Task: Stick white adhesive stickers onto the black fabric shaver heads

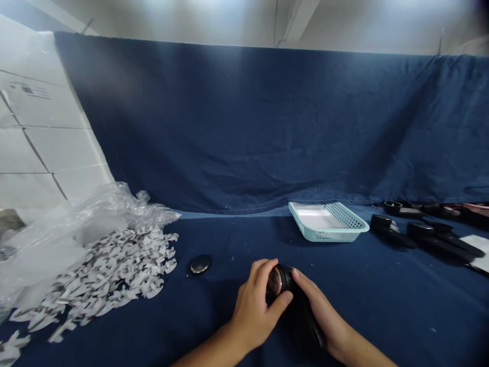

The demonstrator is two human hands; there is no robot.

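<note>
Low in the middle of the view, both hands hold a black handheld device (301, 316) with a round, coppery metallic head. My left hand (254, 306) has its fingers and thumb curled around the head end. Along the device's right side lies my right hand (328, 316), gripping the body with the thumb near its top; most of its fingers are hidden behind the device. A round dark disc with a shiny metallic face (200, 264) rests on the blue cloth to the left of my hands, touching neither.
Many small white plastic pieces (114, 270) lie heaped at left beside a clear plastic bag (110, 204). White boxes (49, 137) are stacked behind. A pale blue basket (336, 236) holds something white. Several black handheld devices (391, 232) lie at right. A blue curtain (248, 127) hangs behind.
</note>
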